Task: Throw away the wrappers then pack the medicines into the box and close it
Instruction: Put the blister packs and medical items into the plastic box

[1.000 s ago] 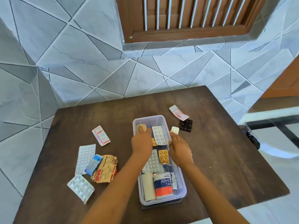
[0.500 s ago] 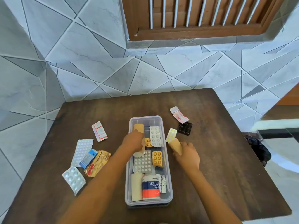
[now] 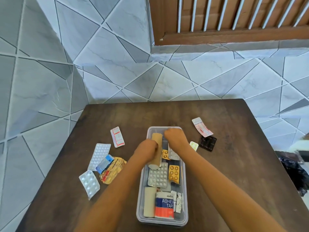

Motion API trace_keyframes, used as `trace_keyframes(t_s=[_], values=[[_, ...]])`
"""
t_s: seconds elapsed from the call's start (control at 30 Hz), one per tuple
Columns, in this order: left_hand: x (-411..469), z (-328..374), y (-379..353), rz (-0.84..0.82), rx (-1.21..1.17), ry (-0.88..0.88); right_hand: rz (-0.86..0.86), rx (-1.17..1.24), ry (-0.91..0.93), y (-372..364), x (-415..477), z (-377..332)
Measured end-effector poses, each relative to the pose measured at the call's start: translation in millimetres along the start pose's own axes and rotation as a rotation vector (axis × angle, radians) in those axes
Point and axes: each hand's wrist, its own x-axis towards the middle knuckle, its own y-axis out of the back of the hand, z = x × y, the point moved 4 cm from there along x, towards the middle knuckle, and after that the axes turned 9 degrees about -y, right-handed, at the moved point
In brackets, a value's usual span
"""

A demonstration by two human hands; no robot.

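Medicines already lie in the clear box (image 3: 140, 206) at the middle of the tabletop (image 3: 234, 181): a silver blister sheet (image 3: 158, 175), an orange blister pack (image 3: 173, 172), and a cream roll (image 3: 149, 203) beside an adhesive tape carton (image 3: 164, 205) at the near end. The left hand (image 3: 147, 149) has its grip wrapped round a tan roll (image 3: 157, 141), held lengthwise over the box's left side, probably so it settles along the wall beside the flat packs. The right hand (image 3: 173, 137) is curled over the far end of the box; whether its grip holds anything cannot be told, as the fingers face away. Left of the box, well apart from it, wait a red-and-white strip (image 3: 117, 136), a white blister sheet (image 3: 99, 155), a small blue pack (image 3: 104, 163) resting against a crumpled yellow wrapper (image 3: 113, 169), and a foil blister (image 3: 89, 183). That wrapper looks like rubbish not yet thrown away. On the right a pale yellow pack (image 3: 194, 145) lies just beside the box, with a black blister (image 3: 207, 143) and a second striped strip (image 3: 201, 126) beyond. Loose packs under the roll may keep it from lying flat.
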Motion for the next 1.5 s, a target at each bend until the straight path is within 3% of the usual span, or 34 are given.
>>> trace_keyframes(t_s=[0.2,0.3,0.43,0.5,0.57,0.73,0.87,1.0,1.1,1.17,1.23,1.33,1.5], values=[[3,-1,-5,0.078,-0.016,-0.008,0.171,0.204,0.022,-1,-7,23],[4,-2,-7,0.104,-0.013,-0.006,0.003,0.067,0.023,-17,-9,20],[5,-4,-7,0.104,-0.003,-0.008,0.082,-0.132,0.086,-18,-8,7],[5,-3,-7,0.107,0.004,-0.002,0.0,-0.134,0.11,-31,-9,2],[5,-2,-6,0.117,0.016,-0.004,-0.14,-0.164,0.048,-54,-13,0],[3,3,-9,0.075,0.074,-0.012,-0.275,-0.358,-0.059,-74,-17,-9],[-1,5,-9,0.043,0.1,-0.02,-0.332,-0.327,-0.108,-67,-12,-10],[-6,6,-3,0.045,0.044,-0.001,-0.292,-0.051,-0.056,-47,-19,-6],[-13,13,12,0.221,-0.094,-0.004,-0.042,0.321,-0.014,-17,-38,14],[-13,28,24,0.384,-0.232,-0.039,0.129,0.463,-0.111,-7,-52,43],[-4,49,28,0.43,-0.352,-0.087,0.178,0.561,-0.302,-10,-63,73],[28,91,23,0.368,-0.336,-0.211,0.128,0.606,-0.519,-27,-66,114],[77,132,-6,-0.004,0.106,-0.232,0.098,0.607,-0.683,-53,-44,156]])
